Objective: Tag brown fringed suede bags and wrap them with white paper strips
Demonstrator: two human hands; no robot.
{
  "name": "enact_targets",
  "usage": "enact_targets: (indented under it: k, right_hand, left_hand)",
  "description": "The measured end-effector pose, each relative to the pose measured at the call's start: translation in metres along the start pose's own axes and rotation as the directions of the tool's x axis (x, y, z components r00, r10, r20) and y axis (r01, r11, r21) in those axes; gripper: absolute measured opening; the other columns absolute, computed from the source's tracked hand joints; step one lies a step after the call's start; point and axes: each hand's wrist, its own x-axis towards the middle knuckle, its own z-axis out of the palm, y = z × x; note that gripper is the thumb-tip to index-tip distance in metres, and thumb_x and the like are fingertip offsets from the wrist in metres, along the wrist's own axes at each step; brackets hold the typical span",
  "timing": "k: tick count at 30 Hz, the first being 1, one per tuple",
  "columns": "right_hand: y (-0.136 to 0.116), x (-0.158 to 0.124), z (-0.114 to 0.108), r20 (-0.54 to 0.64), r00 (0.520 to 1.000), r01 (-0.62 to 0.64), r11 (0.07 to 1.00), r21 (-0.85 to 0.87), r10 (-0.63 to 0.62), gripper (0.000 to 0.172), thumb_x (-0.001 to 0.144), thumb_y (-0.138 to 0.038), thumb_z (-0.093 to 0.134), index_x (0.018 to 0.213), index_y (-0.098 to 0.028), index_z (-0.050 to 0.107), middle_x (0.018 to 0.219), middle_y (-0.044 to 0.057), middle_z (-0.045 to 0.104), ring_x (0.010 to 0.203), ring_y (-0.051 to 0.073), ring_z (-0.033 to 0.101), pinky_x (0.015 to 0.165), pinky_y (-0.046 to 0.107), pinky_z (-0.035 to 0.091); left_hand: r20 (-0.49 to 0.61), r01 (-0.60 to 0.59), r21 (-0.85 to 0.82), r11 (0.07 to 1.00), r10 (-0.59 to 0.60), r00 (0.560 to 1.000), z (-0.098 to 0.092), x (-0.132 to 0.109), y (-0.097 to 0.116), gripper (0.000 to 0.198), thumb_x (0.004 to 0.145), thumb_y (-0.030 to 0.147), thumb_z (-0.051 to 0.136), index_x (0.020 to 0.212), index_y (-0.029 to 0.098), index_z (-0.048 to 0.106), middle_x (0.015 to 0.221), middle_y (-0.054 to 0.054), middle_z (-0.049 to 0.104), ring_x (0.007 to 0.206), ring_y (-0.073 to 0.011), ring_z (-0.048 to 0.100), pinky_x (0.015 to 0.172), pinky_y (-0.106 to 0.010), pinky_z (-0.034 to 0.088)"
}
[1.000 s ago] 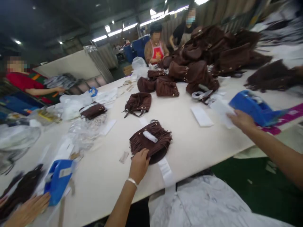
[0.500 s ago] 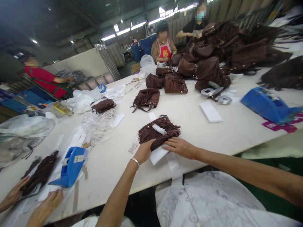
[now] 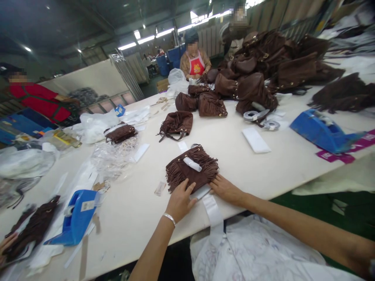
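A dark brown fringed handbag (image 3: 187,177) lies flat on the table in front of me, with a white wrapped strip (image 3: 192,164) across its upper middle. My left hand (image 3: 181,200), a silver bracelet at its wrist, rests with spread fingers on the bag's lower edge. At the lower right corner, my right hand (image 3: 227,189) touches the bag with its fingers stretched out; their tips are partly hidden by the fringe. White padding (image 3: 202,192) shows from under the bag between my hands. A white strip (image 3: 213,210) runs from there over the table's edge.
Brown bags (image 3: 263,66) are heaped at the back right. Blue tape dispensers stand left (image 3: 77,216) and right (image 3: 318,130). Tape rolls (image 3: 254,116) and a white pad (image 3: 256,139) lie beyond my right hand. A co-worker's hand (image 3: 7,244) holds another bag far left. Other people work behind.
The bag's lower edge, folded up in my hands before, now lies flattened. My left hand has opened onto it, and my right hand has moved to the corner. The view has shifted slightly.
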Motion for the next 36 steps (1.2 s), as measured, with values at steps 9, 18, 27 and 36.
enact_targets:
  k: [9, 18, 27, 36]
  right_hand:
    - [0.01, 0.0, -0.024, -0.172, 0.968, -0.179, 0.983, 0.044, 0.184, 0.041, 0.088, -0.037, 0.064, 0.123, -0.016, 0.056, 0.133, 0.017, 0.051, 0.129, 0.033, 0.04, 0.106, 0.053, 0.035]
    - [0.045, 0.023, -0.025, 0.035, 0.992, 0.112, 0.985, 0.129, -0.117, 0.043, 0.092, -0.042, 0.057, 0.129, -0.022, 0.059, 0.129, 0.014, 0.058, 0.119, 0.029, 0.049, 0.097, 0.046, 0.043]
    - [0.047, 0.026, -0.016, 0.046, 0.983, 0.17, 0.981, 0.096, -0.175, 0.036, 0.091, -0.041, 0.057, 0.121, -0.022, 0.064, 0.121, 0.012, 0.061, 0.108, 0.028, 0.052, 0.091, 0.042, 0.042]
    - [0.044, 0.031, -0.018, 0.11, 0.981, 0.153, 0.985, 0.076, -0.16, 0.035, 0.088, -0.034, 0.059, 0.121, -0.021, 0.063, 0.121, 0.013, 0.059, 0.107, 0.029, 0.052, 0.089, 0.043, 0.044]
  left_hand:
    - [-0.133, 0.039, 0.264, 0.964, -0.004, 0.991, 0.03, -0.002, 0.015, 0.057, 0.085, 0.032, 0.065, 0.137, 0.019, 0.046, 0.146, -0.021, 0.042, 0.133, -0.0359, 0.044, 0.103, -0.057, 0.042]
    - [-0.187, 0.054, 0.342, 0.938, 0.012, 0.982, 0.041, -0.007, 0.016, 0.048, 0.089, 0.015, 0.055, 0.137, 0.02, 0.047, 0.146, -0.02, 0.044, 0.137, -0.0318, 0.041, 0.106, -0.054, 0.043]
    - [-0.359, 0.188, 0.27, 0.944, -0.082, 0.93, 0.066, -0.014, 0.028, 0.047, 0.09, 0.007, 0.049, 0.135, 0.022, 0.049, 0.148, -0.014, 0.044, 0.141, -0.0256, 0.035, 0.111, -0.051, 0.04]
    - [-0.496, 0.457, 0.127, 0.88, -0.343, 0.798, 0.057, -0.019, 0.038, 0.036, 0.088, 0.016, 0.06, 0.123, 0.023, 0.056, 0.108, -0.01, 0.055, 0.11, -0.0261, 0.052, 0.091, -0.049, 0.05]
